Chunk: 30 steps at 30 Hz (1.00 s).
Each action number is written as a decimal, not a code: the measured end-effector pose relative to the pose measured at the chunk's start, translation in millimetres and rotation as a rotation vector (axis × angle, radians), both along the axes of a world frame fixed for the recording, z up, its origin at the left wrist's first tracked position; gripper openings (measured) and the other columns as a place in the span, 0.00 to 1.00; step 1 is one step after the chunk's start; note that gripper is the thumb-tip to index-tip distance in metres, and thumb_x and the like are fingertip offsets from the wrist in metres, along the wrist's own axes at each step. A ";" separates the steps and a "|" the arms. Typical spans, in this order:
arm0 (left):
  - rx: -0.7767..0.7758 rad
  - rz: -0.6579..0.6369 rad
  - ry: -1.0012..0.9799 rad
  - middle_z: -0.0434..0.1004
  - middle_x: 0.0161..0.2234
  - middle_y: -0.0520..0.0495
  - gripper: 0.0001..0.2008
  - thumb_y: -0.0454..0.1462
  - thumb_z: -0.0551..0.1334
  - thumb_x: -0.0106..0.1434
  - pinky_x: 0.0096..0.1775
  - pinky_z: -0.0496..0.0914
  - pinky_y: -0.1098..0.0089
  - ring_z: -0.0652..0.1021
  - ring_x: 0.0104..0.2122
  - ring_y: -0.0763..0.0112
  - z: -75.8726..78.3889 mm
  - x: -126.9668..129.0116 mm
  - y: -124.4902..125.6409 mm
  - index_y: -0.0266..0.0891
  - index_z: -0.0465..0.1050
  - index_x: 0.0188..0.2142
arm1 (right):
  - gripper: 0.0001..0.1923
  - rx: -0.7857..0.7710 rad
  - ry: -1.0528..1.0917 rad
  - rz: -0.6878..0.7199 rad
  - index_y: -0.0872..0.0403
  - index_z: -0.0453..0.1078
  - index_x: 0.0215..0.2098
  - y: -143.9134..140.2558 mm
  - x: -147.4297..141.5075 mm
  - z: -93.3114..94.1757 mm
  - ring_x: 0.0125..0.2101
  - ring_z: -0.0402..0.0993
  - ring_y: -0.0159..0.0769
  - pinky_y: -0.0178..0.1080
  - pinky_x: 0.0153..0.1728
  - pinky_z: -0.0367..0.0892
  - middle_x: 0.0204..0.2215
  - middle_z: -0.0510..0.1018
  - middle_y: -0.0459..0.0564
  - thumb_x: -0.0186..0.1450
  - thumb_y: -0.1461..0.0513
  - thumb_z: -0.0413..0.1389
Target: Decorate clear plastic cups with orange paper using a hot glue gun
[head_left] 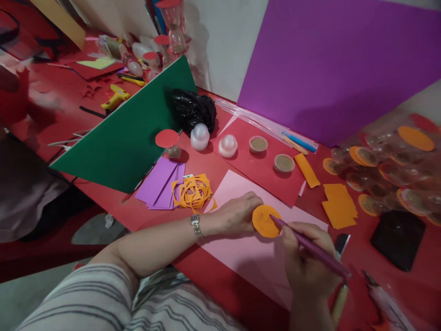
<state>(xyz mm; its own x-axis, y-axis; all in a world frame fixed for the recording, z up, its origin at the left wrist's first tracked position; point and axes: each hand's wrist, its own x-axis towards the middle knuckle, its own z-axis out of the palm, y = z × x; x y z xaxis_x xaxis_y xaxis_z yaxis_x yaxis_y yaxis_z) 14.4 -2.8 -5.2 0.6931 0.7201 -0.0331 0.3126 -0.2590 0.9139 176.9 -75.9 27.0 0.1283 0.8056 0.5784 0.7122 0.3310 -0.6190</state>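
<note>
My left hand point(237, 214) is closed on the left edge of an orange paper disc point(263, 226), over a pink sheet point(227, 250). Its fingertips are partly hidden. In my right hand point(312, 257) is a purple pen point(319, 254), its tip on or just above the disc, where faint dark marks show. Left of my left hand lies a heap of orange paper cut-outs point(193, 192) beside a stack of purple paper strips point(161, 184). Square orange papers point(339, 206) and a rolled orange piece point(306, 170) rest to the right.
A green board point(127, 133) leans at the left beside a black plastic bag point(195, 110). Small sand-filled cups point(284, 163) and clear domes point(228, 145) stand behind the pink sheet. Sand timers point(392, 174) crowd the right, near a black phone-like object point(398, 240) and scissors point(386, 299).
</note>
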 end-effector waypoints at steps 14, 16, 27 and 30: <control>-0.018 0.002 -0.014 0.68 0.38 0.49 0.16 0.35 0.71 0.57 0.36 0.68 0.70 0.72 0.39 0.67 -1.3 -0.1 -0.6 0.41 0.63 0.38 | 0.04 0.019 -0.081 -0.059 0.53 0.73 0.36 0.2 -2.2 -7.6 0.25 0.76 0.32 0.33 0.24 0.68 0.28 0.80 0.46 0.67 0.61 0.60; -0.020 0.003 -0.017 0.68 0.39 0.49 0.17 0.36 0.71 0.57 0.37 0.68 0.70 0.72 0.39 0.67 -1.7 0.1 -0.7 0.41 0.63 0.38 | 0.03 0.012 -0.093 -0.032 0.53 0.73 0.36 0.2 -1.1 -6.6 0.27 0.78 0.33 0.35 0.28 0.71 0.29 0.80 0.47 0.67 0.61 0.60; 0.020 -0.007 -0.031 0.68 0.39 0.48 0.17 0.39 0.72 0.58 0.38 0.68 0.69 0.72 0.41 0.66 -5.0 -0.6 -0.5 0.41 0.64 0.38 | 0.08 0.026 -0.056 0.213 0.51 0.70 0.40 -7.3 -2.3 8.4 0.31 0.76 0.32 0.35 0.29 0.71 0.31 0.77 0.46 0.65 0.69 0.58; 0.018 0.000 -0.014 0.69 0.39 0.48 0.17 0.39 0.72 0.57 0.38 0.68 0.69 0.72 0.40 0.66 -5.3 -0.5 -0.4 0.41 0.64 0.37 | 0.07 0.009 -0.032 0.227 0.51 0.70 0.39 -10.7 -1.9 10.5 0.30 0.75 0.31 0.33 0.27 0.69 0.30 0.76 0.46 0.65 0.68 0.57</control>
<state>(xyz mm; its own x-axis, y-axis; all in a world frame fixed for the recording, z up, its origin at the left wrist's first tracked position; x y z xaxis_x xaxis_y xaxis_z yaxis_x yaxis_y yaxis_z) 13.9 -3.2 -10.6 0.6934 0.7205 -0.0100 0.2997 -0.2757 0.9133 175.0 -86.6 37.5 -0.0741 0.8066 0.5864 0.6383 0.4902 -0.5936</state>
